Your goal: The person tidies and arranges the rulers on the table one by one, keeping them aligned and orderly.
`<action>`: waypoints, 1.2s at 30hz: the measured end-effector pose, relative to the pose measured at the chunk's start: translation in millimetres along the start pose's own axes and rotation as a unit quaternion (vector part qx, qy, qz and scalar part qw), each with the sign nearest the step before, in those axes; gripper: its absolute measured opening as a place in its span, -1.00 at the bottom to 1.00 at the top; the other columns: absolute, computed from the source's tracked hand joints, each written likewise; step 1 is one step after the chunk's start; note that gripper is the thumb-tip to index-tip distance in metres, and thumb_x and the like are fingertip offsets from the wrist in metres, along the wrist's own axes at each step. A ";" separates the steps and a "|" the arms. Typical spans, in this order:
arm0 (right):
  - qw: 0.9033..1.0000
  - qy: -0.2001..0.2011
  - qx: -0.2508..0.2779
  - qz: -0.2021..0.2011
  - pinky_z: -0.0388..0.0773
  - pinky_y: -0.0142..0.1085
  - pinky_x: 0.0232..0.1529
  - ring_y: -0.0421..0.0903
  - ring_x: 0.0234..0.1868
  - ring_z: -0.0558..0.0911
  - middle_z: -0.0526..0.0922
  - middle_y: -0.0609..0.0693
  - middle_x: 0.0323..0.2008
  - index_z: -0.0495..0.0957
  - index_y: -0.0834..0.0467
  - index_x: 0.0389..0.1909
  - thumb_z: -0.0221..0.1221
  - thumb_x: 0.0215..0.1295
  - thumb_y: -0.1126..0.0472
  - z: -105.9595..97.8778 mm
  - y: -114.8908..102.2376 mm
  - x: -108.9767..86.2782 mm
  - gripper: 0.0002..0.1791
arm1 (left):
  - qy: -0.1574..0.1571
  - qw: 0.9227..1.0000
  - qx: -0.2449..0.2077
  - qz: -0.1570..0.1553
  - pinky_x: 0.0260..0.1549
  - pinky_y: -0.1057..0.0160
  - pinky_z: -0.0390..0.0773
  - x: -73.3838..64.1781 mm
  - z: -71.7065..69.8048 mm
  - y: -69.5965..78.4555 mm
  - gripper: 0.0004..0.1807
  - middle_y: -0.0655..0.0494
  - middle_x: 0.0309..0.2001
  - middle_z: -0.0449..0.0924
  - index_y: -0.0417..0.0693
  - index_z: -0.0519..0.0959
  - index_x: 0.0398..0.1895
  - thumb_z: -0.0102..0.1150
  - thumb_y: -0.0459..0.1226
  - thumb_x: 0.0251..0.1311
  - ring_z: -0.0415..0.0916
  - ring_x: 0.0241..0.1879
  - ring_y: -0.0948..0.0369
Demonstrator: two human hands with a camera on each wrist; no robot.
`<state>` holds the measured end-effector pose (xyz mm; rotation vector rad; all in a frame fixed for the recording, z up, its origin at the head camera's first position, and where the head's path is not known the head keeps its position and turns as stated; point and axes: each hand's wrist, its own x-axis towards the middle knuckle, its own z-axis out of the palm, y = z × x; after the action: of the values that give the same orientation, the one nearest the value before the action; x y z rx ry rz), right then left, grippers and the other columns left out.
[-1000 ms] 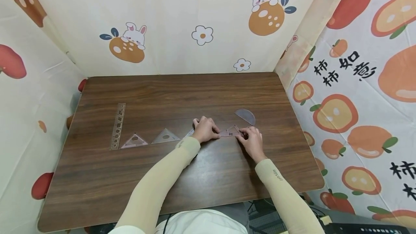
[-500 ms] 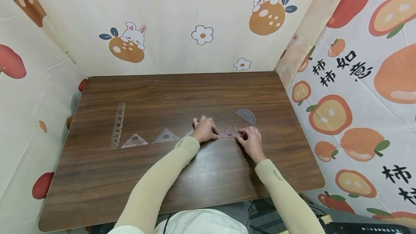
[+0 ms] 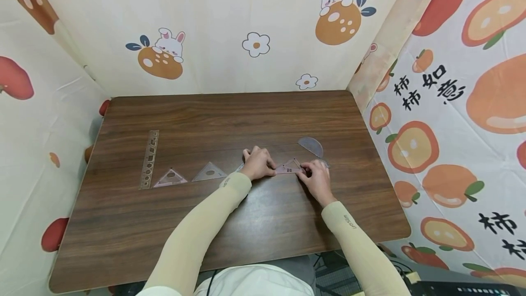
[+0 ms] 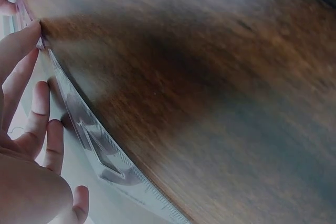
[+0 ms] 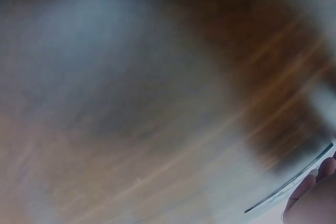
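Note:
Between my hands a small pinkish clear set square (image 3: 287, 168) lies on the table, its long edge toward me. My left hand (image 3: 258, 164) pinches its left corner with thumb and forefinger (image 4: 26, 38); the other fingers are spread. At the right corner, my right hand (image 3: 317, 179) pinches it, fingers bent. Partly hidden by my left hand is another clear set square (image 4: 102, 153), touching or nearly touching the pinkish one. Behind the right hand lies a clear protractor (image 3: 311, 146). A further clear edge (image 5: 289, 184) shows near the right fingers, mostly covered.
Farther left, a clear set square (image 3: 209, 172) and a smaller pinkish one (image 3: 170, 178) lie in a row. A long clear ruler (image 3: 149, 160) with cut-out shapes stands lengthwise at the row's left end. Printed curtains surround the brown wooden table (image 3: 205, 118).
Both hands and the pinkish set square have shifted very slightly left. Slightly more of the clear edge behind the right hand shows. The other drawing tools lie where they were.

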<state>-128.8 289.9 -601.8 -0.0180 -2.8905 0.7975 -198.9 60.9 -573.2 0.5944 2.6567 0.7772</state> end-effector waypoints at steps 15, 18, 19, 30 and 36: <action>1.000 0.011 -0.004 -0.017 0.24 -0.15 -0.11 -0.02 -0.22 0.43 0.57 0.00 -0.29 0.69 0.09 -0.15 0.39 0.06 0.00 -5.8 2.5 2.5 -0.64 | -0.007 1.000 -0.007 0.002 0.15 -0.17 -0.11 1.9 -1.7 2.9 -0.81 0.30 -0.18 0.54 0.25 0.76 -0.37 0.49 -0.05 -0.12 0.28 0.03 0.15; 1.000 0.010 -0.003 -0.021 0.19 -0.18 -0.17 -0.03 -0.23 0.41 0.56 0.02 -0.26 0.68 0.08 -0.11 0.39 0.06 -0.01 -12.4 5.0 5.3 -0.61 | -0.007 1.000 -0.003 0.006 0.19 -0.20 -0.15 3.3 -3.8 7.7 -0.77 0.31 -0.16 0.54 0.25 0.75 -0.31 0.48 -0.05 -0.11 0.28 0.04 0.16; 1.000 0.011 -0.002 -0.021 0.19 -0.17 -0.18 -0.02 -0.23 0.40 0.56 0.03 -0.25 0.67 0.09 -0.10 0.39 0.06 -0.01 -14.3 6.2 6.4 -0.60 | -0.007 1.000 0.000 0.010 0.20 -0.21 -0.15 3.5 -5.1 9.9 -0.75 0.30 -0.14 0.53 0.25 0.75 -0.28 0.48 -0.04 -0.11 0.28 0.04 0.17; 1.000 -0.004 0.019 -0.015 0.18 -0.13 -0.09 0.01 -0.12 0.39 0.54 0.09 -0.16 0.60 0.13 0.04 0.38 0.09 0.03 -43.1 24.6 13.6 -0.51 | -0.008 0.999 0.014 0.032 0.15 -0.06 -0.02 9.5 -5.8 37.2 -0.39 0.25 0.08 0.48 0.28 0.55 0.13 0.45 0.05 -0.08 0.27 0.14 0.15; 0.999 -0.024 0.024 -0.005 0.19 -0.08 -0.02 0.05 0.00 0.40 0.53 0.08 -0.02 0.54 0.09 0.13 0.39 0.07 0.01 -57.2 38.9 16.6 -0.43 | 0.008 0.999 0.017 0.046 0.17 -0.09 0.01 12.5 -0.5 51.2 -0.31 0.19 0.15 0.46 0.18 0.52 0.19 0.45 0.07 -0.09 0.25 0.18 0.11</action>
<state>-138.3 353.3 -570.8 0.0219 -2.9120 0.8757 -194.5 105.8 -546.0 0.7267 2.6775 0.7676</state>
